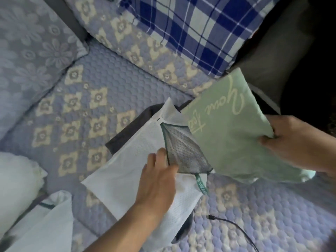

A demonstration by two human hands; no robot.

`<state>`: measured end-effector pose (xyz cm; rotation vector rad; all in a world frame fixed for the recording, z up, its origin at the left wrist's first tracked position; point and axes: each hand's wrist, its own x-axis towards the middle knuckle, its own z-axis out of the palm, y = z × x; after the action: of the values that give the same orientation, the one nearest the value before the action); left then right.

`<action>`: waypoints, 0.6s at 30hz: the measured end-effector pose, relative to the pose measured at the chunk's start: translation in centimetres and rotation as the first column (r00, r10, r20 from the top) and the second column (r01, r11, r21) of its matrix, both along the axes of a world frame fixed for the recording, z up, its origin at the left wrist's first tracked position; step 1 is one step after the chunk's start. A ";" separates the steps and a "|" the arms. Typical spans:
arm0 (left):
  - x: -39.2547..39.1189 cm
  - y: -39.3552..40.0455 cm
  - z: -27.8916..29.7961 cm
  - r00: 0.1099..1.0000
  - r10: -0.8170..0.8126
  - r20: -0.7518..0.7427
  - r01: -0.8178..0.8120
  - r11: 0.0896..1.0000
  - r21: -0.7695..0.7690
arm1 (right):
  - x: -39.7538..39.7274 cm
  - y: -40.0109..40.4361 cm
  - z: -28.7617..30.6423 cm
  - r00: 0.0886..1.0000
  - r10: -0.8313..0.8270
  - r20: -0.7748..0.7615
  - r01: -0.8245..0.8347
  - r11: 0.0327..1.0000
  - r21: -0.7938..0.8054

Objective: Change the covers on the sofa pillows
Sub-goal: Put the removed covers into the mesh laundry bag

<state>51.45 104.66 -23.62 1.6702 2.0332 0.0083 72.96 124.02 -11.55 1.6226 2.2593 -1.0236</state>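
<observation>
Item: green cover (234,128), pale mint fabric with cream cursive lettering across its face, soft and slack, somewhat creased, one end drooping toward the sofa (101,106). Location: held off the seat at the right of the view, its lower edge just beside the mouth of the mesh bag (145,155). Right hand (294,142): fingers curled round the cover's right edge, gripping it. Left hand (160,175): laid on the bag, fingers and thumb pinching the green-trimmed rim of the opening (181,150) and holding it apart, so the grey mesh lining shows. The bag is white and flat, lies on the quilted sofa seat over a dark grey cloth (127,131), and carries a small green tag (201,184) at its corner. Whether the cover is going into the bag or coming out cannot be told. Progress, as a judgement: early to middle. A bare white pillow (16,177) lies at the left edge, seemingly uncovered, and a second white mesh piece (45,224) lies at lower left. A blue checked pillow (190,28) leans at the sofa back, its cover on. No pillow shown wears the green cover, so dressing appears to remain. Also present: a thin black cable (234,228) on the seat at lower right.
</observation>
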 end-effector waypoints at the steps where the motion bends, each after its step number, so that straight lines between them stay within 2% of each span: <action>1: -0.3 -1.3 0.3 0.992 0.118 0.035 -0.118 0.993 0.006 | -1.1 -0.1 0.4 0.998 0.066 -0.001 -0.066 0.993 0.094; 2: -0.5 -2.2 0.3 0.974 0.216 0.065 -0.216 0.976 -0.014 | -2.1 -0.4 0.9 0.990 0.143 -0.008 -0.137 0.962 0.236; 4: -0.7 -3.6 0.0 0.923 0.355 0.149 -0.348 0.935 -0.069 | -3.7 -1.3 1.2 0.956 0.294 -0.001 -0.251 0.816 0.520; 5: -0.8 -4.0 -0.2 0.901 0.387 0.195 -0.385 0.922 -0.052 | -4.1 -1.9 0.7 0.933 0.359 -0.012 -0.275 0.738 0.616; 7: -0.7 -4.3 -0.2 0.829 0.480 0.286 -0.499 0.867 -0.011 | -4.6 -3.4 -1.7 0.866 0.499 -0.029 -0.334 0.620 0.710; 9: -0.5 -4.0 -0.4 0.758 0.582 0.296 -0.611 0.792 0.008 | -3.9 -5.1 -6.4 0.777 0.627 0.055 -0.487 0.543 0.684; 11: -0.6 -3.7 -1.1 0.715 0.655 0.245 -0.681 0.731 0.034 | -2.6 -6.6 -12.6 0.641 0.731 0.233 -0.718 0.465 0.518; 13: -0.6 -3.3 -1.7 0.609 0.748 0.263 -0.746 0.653 -0.130 | -2.1 -7.7 -16.6 0.488 0.787 0.378 -0.872 0.414 0.263; 14: -0.4 -3.2 -1.9 0.573 0.773 0.272 -0.749 0.629 -0.210 | -2.3 -8.2 -17.2 0.446 0.796 0.410 -0.894 0.422 0.152; 15: -0.1 -3.2 -2.0 0.567 0.776 0.277 -0.740 0.627 -0.244 | -2.6 -8.8 -17.5 0.456 0.803 0.384 -0.886 0.451 0.111; 17: 0.7 -3.2 -2.1 0.579 0.763 0.287 -0.727 0.643 -0.241 | -3.7 -10.4 -17.5 0.524 0.815 0.246 -0.851 0.493 0.180; 18: 1.2 -3.0 -1.9 0.575 0.759 0.304 -0.727 0.645 -0.234 | -4.4 -11.3 -17.2 0.523 0.831 0.188 -0.849 0.488 0.206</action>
<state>52.66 101.64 -25.52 0.5589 2.2152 0.4951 68.60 112.74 -28.70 0.3453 2.7057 -0.3698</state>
